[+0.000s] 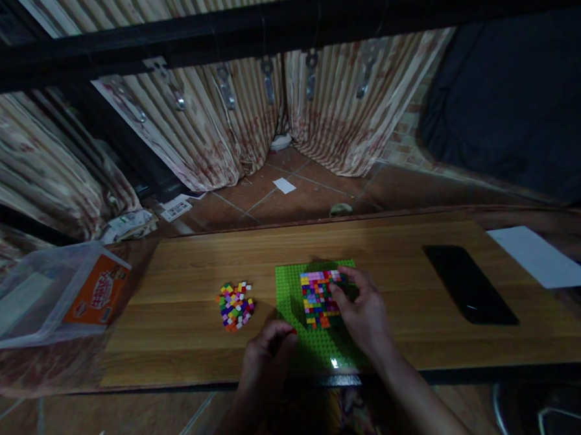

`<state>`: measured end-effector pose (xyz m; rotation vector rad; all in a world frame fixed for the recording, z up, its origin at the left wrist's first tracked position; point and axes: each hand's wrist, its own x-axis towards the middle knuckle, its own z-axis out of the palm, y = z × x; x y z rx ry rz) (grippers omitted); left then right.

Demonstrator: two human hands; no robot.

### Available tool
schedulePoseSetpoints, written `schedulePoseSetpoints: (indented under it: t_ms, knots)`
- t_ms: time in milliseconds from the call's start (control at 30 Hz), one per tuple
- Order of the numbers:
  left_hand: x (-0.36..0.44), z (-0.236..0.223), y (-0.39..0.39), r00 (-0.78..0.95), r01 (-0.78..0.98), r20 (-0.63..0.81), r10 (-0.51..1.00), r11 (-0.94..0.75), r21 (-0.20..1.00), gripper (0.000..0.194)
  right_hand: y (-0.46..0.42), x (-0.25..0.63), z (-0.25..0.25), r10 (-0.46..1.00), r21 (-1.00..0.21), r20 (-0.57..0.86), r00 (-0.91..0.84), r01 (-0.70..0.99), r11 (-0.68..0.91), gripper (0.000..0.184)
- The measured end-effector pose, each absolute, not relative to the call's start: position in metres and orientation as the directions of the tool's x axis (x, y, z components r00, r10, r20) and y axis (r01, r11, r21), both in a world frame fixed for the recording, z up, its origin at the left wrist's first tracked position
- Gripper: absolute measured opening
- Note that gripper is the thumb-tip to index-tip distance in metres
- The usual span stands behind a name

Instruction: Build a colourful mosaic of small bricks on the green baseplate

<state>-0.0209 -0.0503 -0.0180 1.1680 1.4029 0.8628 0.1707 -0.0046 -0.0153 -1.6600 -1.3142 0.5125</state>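
Note:
A green studded baseplate (285, 292) lies on the wooden table. Rows of small multicoloured toy bricks (317, 298) form a block on it. My right hand (366, 309) reaches over the plate from the right, thumb and index finger bent together at the block's upper right corner; anything between the fingertips is hidden. Close to the plate's lower left edge, my left hand (266, 356) pinches a small red brick (293, 332) between thumb and fingertips. Left of the plate is a loose pile of small coloured bricks (236, 307).
A black phone-like slab (469, 284) lies on the table (185, 264) at right, with a white sheet (544, 257) beyond it. A clear plastic box (47, 295) with an orange label stands off the left end. Striped curtains (335, 116) hang behind.

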Motion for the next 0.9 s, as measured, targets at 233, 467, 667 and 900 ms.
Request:
schedulePoseSetpoints:
  t_ms: [233, 467, 667, 900]
  knots:
    - [-0.020, -0.019, -0.050, 0.023, 0.174, -0.290, 0.957, 0.282, 0.944, 0.017, -0.004, 0.169, -0.019, 0.923, -0.858, 0.205, 0.325, 0.513, 0.010, 0.039]
    - [-0.010, -0.001, -0.051, 0.027, 0.065, -0.247, 0.969, 0.245, 0.967, 0.019, -0.023, 0.177, -0.005, 0.847, -0.862, 0.366, 0.385, 0.484, 0.153, 0.030]
    - [0.005, 0.021, -0.052, 0.143, -0.086, -0.330, 0.933, 0.344, 0.935, 0.021, -0.066, 0.165, 0.015, 0.970, -0.919, 0.232, 0.072, 0.345, 0.194, 0.019]
    - [0.025, 0.028, -0.051, 0.253, -0.135, -0.271, 0.929, 0.311, 0.941, 0.015, -0.076, 0.163, 0.015, 0.983, -0.974, 0.155, 0.104, 0.182, 0.134, 0.014]
